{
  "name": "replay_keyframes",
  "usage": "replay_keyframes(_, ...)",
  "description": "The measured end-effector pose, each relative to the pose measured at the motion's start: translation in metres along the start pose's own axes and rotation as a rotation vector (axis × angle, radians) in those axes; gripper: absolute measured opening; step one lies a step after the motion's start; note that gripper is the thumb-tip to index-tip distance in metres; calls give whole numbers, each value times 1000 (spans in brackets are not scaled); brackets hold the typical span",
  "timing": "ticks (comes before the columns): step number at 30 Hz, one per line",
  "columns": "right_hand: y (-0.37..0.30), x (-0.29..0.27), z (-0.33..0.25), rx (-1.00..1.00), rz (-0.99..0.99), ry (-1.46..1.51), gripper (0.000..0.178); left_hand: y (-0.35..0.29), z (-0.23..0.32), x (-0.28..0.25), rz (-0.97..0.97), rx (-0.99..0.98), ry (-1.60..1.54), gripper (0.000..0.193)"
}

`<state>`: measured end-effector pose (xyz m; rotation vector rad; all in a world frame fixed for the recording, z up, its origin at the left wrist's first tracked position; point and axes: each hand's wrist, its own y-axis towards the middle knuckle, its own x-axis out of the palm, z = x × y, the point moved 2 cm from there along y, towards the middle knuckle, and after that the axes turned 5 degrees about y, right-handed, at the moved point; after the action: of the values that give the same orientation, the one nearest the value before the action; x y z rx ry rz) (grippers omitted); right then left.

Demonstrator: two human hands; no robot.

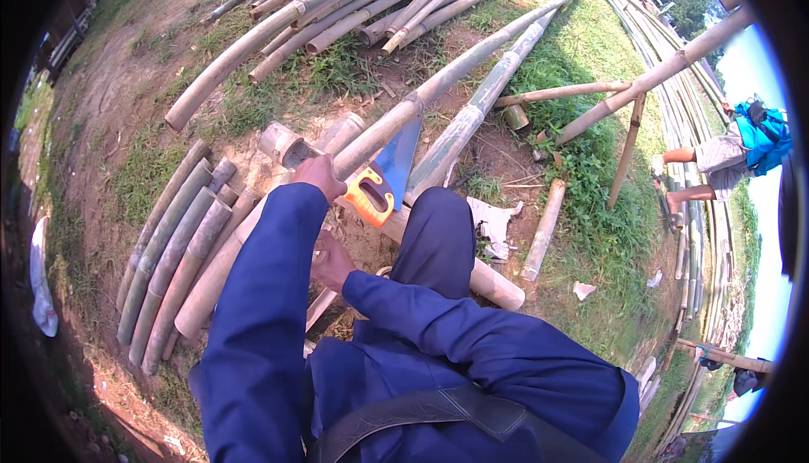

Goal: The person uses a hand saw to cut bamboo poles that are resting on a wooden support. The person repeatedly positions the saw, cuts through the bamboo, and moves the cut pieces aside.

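Note:
My left hand [320, 177] is wrapped over a long tan bamboo pole [377, 136] in front of me, beside a short cut bamboo piece [281, 141]. Just below it is my right hand [332, 262], its fingers curled in; what they hold, if anything, is hidden. A handsaw with an orange-yellow handle [369, 198] and a blue blade [396, 160] rests beside the pole, close to my left hand and touched by neither hand. My bent knee [436, 240] is over another bamboo pole [497, 286].
Cut bamboo lengths [173, 252] lie in a row at left. Long poles [362, 8] are piled at the far side. A slanted bamboo frame [657, 75] stands at right, near another person [725, 155]. A loose bamboo piece [545, 229] and torn pale sheet [493, 225] lie on the ground.

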<state>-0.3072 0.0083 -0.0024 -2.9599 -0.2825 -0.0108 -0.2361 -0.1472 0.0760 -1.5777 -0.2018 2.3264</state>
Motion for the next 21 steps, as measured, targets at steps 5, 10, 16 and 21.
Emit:
replay_keyframes(5,41,-63,-5,-271,404,-746,60,-33,-94,-39,25,1,-84,60)
replay_keyframes(10,63,-84,18,-33,370,-1038,68,-86,-174,-39,-177,-120,-134,67)
replay_keyframes(16,89,-103,32,-152,239,-1153,65,-121,-190,-21,-72,-129,-5,64)
replay_keyframes(21,87,-111,21,22,238,-985,54,-135,-158,-20,67,-216,264,69)
